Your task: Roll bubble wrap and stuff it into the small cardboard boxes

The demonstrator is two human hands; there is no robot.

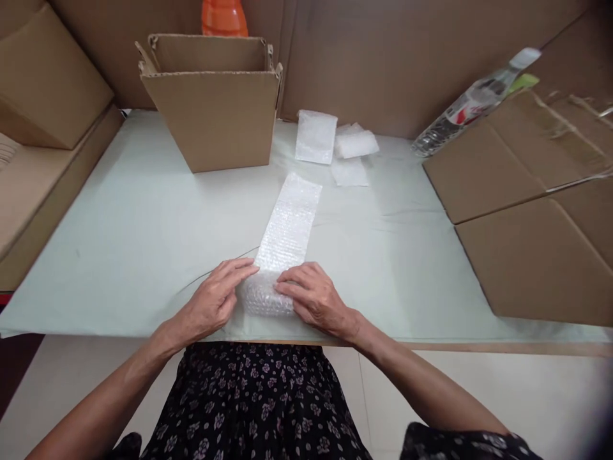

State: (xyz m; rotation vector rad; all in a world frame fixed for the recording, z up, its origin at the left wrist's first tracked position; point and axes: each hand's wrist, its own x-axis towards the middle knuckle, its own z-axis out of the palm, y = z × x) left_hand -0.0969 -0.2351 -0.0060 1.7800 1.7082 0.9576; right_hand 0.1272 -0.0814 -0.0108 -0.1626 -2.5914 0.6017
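Left hand (215,299): loosely spread, touching left edge of bubble wrap (290,223) | Right hand (317,298): bent over folded near end, whether gripping is unclear | Bubble wrap: on table (397,268), far end toward white packets (316,137)

Pale green tablecloth (119,236) gives my left hand (211,297) a broad way sideways. A tall, open, brown cardboard box (225,121) stands in the way ahead-left; right of it lie white bubble-wrap packets (316,137). My right hand (318,300) has room sideways until a large brown cardboard carton (541,255), a clear plastic bottle (467,108) near its far corner.
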